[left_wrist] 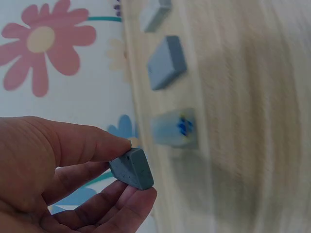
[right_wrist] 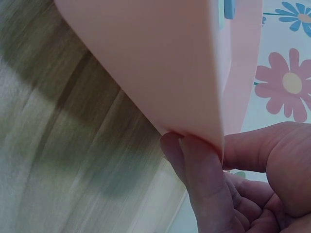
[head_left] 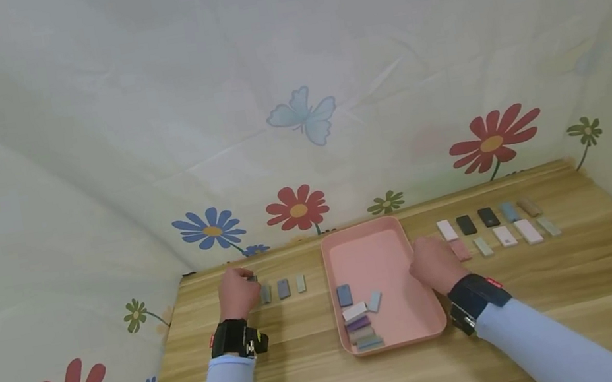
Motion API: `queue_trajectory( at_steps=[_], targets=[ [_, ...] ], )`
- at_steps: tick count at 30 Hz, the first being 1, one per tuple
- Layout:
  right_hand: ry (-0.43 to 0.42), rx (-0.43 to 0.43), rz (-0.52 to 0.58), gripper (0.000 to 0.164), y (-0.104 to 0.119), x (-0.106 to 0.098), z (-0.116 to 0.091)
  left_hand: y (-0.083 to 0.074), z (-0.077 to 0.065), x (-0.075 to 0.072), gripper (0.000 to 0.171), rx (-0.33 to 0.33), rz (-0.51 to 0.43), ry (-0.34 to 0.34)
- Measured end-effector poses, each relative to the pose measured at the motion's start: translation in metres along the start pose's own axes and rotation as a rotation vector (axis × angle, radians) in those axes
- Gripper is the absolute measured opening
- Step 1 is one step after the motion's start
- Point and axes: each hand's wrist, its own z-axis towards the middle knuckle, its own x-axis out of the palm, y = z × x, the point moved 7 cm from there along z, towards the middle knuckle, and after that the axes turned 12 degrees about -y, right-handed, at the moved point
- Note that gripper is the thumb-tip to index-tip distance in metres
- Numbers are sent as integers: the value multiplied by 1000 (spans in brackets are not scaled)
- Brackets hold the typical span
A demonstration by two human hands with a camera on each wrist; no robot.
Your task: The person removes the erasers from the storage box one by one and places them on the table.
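Observation:
My left hand [head_left: 239,293] pinches a small dark grey-blue block [left_wrist: 133,169] between thumb and fingers, close over the left end of a short row. In that row lie a pale block with a blue mark [left_wrist: 175,128], a grey-blue block [head_left: 283,289] and a pale green block [head_left: 300,283]. My right hand [head_left: 436,264] grips the right wall of a pink tray [head_left: 369,229], thumb on the inner side and fingers on the outer side. Inside the tray, toward its near left, are a blue block [head_left: 344,295], a white block [head_left: 354,312], a light blue block [head_left: 374,302] and several others.
Right of the tray, two rows of blocks stretch over the wooden table [head_left: 598,291], among them a black block [head_left: 488,217], a white block [head_left: 528,231] and a reddish block [head_left: 460,250]. A flower-printed curtain [head_left: 388,104] borders the table's back and sides.

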Motion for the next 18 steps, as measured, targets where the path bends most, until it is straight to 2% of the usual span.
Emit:
queue_trajectory(
  at_steps=[2,5,10,18],
  targets=[
    [7,1,4,6,0,0,-1,10,1,1,29,-17,27,-8],
    [10,-6,2,7,1,0,-1,18,1,1,27,-7,62,-34],
    [1,-20,-13,8,2,0,0,19,-2,-1,25,33,101,-68],
    [-5,-11,-11,8,-1,0,1,19,-5,2,22,26,161,-53]
  ],
)
